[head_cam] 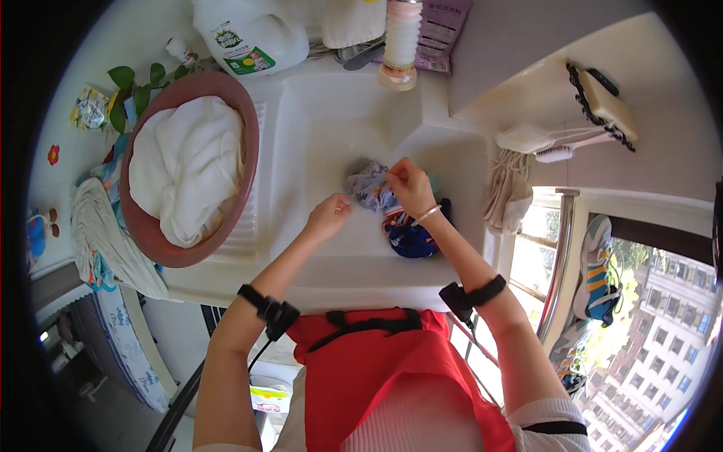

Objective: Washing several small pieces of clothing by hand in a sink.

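In a white laundry sink [316, 135] lies a small heap of damp-looking cloth. A pale blue-grey patterned cloth [370, 185] forms its upper left part, and a dark blue cloth [411, 236] with orange trim lies below. My right hand [408, 183] is over the right edge of the patterned cloth, fingertips pinched together near it; whether they grip fabric is unclear. Just left of the heap is my left hand [332, 214], fingers loosely curled and apart, with nothing visible in them. A bracelet circles my right wrist.
A reddish-brown basin [254, 141] holding white cloth stands on the ribbed left ledge. Behind the sink are a white detergent jug [251, 39], a ribbed bottle [400, 51] and a purple bag [443, 34]. A brush [556, 153] and soap on a rack [607, 107] are at the right wall.
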Motion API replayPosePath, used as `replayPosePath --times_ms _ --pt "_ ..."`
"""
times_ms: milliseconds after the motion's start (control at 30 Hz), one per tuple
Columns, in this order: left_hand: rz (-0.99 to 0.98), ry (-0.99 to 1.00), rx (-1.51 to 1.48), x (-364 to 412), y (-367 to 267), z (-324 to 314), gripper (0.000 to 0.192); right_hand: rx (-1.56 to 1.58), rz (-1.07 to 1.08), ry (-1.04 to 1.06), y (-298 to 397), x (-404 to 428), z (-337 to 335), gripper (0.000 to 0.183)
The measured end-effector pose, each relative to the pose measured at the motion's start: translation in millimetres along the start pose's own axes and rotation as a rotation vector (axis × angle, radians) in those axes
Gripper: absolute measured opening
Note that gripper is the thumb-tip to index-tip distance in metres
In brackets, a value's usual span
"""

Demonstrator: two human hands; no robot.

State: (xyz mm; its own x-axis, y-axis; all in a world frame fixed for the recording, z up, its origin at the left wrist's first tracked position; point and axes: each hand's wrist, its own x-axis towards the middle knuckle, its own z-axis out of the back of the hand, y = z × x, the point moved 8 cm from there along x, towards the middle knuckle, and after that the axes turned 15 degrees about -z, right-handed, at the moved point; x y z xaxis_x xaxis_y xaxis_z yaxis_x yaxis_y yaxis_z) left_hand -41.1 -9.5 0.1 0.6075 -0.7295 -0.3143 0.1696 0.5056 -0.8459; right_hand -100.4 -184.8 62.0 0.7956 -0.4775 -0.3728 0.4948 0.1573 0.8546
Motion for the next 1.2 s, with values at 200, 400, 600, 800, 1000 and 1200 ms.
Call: replayPosePath --times_ms 200,400,600,800,1000,1200 --pt "0.131 0.111 -0.414 44 -3 -44 0.034 0.717 -0.267 0.076 29 -36 26 0.009" --pt "-0.346 0.03 -0.267 76 -13 -26 0.034 0.858 -0.153 0.105 44 -24 51 0.004" --pt "-0.319 0.092 0.055 79 -17 -44 0.035 0.979 -0.166 0.08 78 -35 55 0.004" --pt "-0.453 -0.421 0.169 84 -27 35 0.032 0.423 0.066 -0.398 50 -21 129 0.008" --pt "-0.567 -0.768 0.003 50 -103 97 0.038 0.303 0.18 -0.749 45 -18 149 0.009" --pt "-0.509 -0.377 0.404 46 -60 41 0.036 -0.19 0.023 -0.34 -28 1 56 0.006"
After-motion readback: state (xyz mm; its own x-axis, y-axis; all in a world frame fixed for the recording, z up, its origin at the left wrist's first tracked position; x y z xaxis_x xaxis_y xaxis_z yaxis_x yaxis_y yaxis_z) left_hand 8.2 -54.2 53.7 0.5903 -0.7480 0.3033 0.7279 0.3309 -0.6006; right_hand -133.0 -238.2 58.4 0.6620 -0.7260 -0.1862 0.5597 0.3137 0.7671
